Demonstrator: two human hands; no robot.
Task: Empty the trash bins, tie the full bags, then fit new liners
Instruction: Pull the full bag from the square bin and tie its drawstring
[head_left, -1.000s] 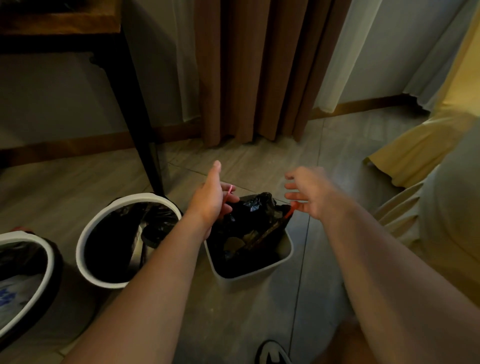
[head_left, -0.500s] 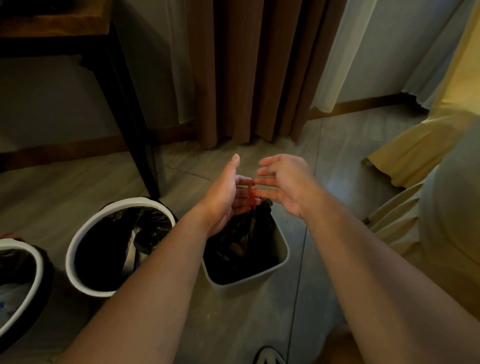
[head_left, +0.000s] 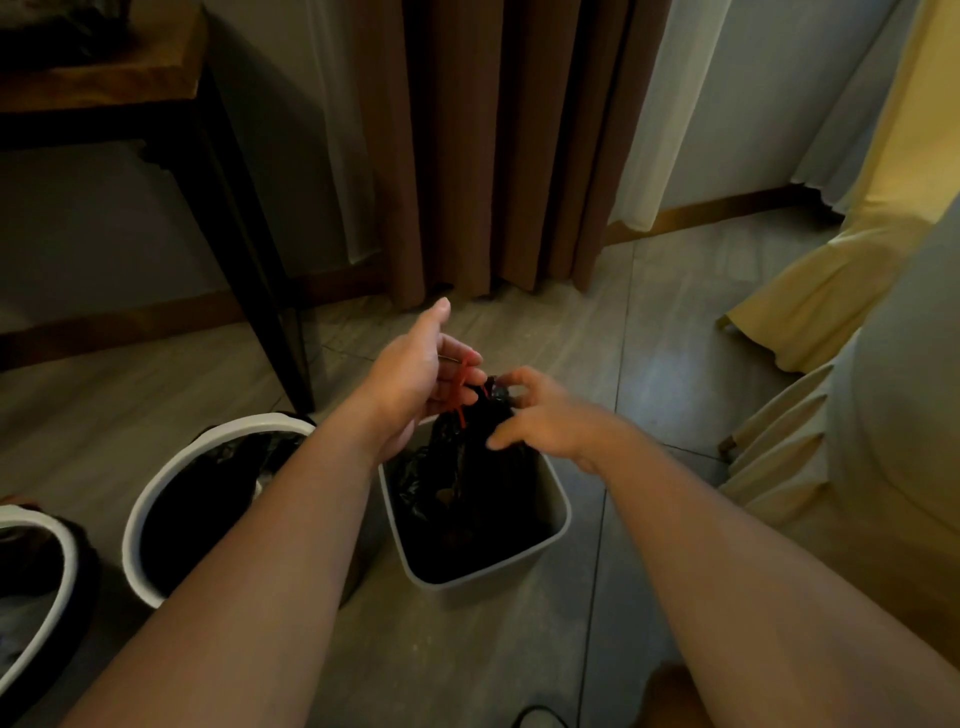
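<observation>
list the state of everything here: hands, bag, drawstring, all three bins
left hand: fingers curled round the red drawstring
right hand: pinches the bag's gathered neck
red drawstring: pulled up, not knotted yet
black bag: mouth bunched shut, sitting inside its bin
square bin: upright, bag not lifted out
round bin: upright, black liner open
far-left bin: upright, lined, partly out of view

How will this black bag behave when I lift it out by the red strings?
Probably floppy: the black bag sags in crumpled folds inside the square bin. Likely light, since thin red strings in the left hand hold its neck up.
</observation>
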